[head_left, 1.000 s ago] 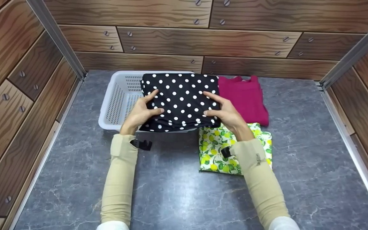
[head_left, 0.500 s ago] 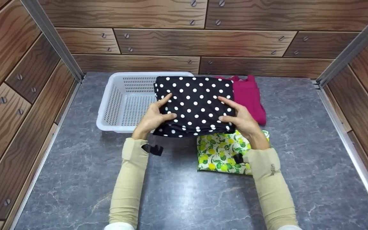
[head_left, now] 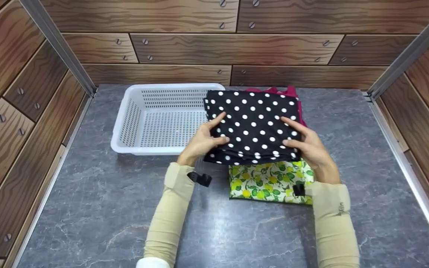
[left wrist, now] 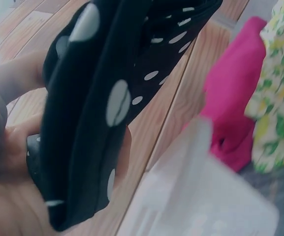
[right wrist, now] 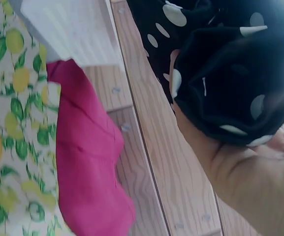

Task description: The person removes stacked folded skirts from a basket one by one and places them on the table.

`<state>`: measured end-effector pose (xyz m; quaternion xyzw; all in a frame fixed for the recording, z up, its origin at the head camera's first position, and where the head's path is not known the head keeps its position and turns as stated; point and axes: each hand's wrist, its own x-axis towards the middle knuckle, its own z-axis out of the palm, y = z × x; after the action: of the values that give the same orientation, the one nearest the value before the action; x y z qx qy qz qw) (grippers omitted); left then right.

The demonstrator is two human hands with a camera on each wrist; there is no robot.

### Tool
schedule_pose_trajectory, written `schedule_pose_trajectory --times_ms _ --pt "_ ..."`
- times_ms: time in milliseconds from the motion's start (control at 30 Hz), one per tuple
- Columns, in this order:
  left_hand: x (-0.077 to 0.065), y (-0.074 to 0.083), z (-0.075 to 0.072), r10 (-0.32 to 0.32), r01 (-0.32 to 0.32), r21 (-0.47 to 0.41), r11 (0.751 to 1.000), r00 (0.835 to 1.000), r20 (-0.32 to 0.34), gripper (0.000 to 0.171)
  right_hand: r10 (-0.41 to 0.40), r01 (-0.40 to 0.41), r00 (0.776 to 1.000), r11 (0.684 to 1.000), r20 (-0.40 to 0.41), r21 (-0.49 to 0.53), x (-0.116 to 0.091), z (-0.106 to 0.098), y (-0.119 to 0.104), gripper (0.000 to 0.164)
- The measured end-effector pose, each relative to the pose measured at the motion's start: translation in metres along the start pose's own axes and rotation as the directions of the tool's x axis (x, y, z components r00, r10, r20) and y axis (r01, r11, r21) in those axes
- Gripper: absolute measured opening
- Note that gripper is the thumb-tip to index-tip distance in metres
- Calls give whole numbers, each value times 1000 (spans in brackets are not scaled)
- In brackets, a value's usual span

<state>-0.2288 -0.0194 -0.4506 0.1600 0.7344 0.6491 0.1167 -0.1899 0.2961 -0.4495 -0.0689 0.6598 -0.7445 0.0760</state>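
A folded black cloth with white polka dots (head_left: pixel 252 126) hangs in the air between both hands. At its left side my left hand (head_left: pixel 204 139) grips it, thumb and forefinger on top and other fingers beneath. My right hand (head_left: pixel 309 145) grips the right side the same way; in the right wrist view the rolled fold of the polka-dot cloth (right wrist: pixel 235 88) sits within the fingers. Under the held cloth lie a lemon-print cloth (head_left: pixel 263 182) and a magenta cloth (head_left: pixel 291 90), the latter mostly hidden in the head view but plain in the left wrist view.
A white perforated plastic basket (head_left: pixel 125 126) stands at the back left on the grey marbled table (head_left: pixel 99 208). Its right end is partly behind the polka-dot cloth. Wood-patterned walls (head_left: pixel 184 48) close in the back and both sides.
Both hands have carried the polka-dot cloth to the right and slightly nearer, off the basket and over the magenta and lemon-print cloths. More of the basket's inside now shows.
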Motion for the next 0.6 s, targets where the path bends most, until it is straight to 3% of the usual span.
schedule_pose_trajectory --times_ms 167,400,600 --pt "4 -7 24 -11 12 -28 1000 999 33 83 1 1 999 1000 -43 31 -13 -20 5 64" --pt "8 -13 61 -48 61 -133 989 994 93 87 4 1 994 999 -110 53 -32 -52 12 64" --pt "15 -20 96 -59 81 -123 989 984 171 86 -1 10 994 997 -107 82 -56 -87 21 65"
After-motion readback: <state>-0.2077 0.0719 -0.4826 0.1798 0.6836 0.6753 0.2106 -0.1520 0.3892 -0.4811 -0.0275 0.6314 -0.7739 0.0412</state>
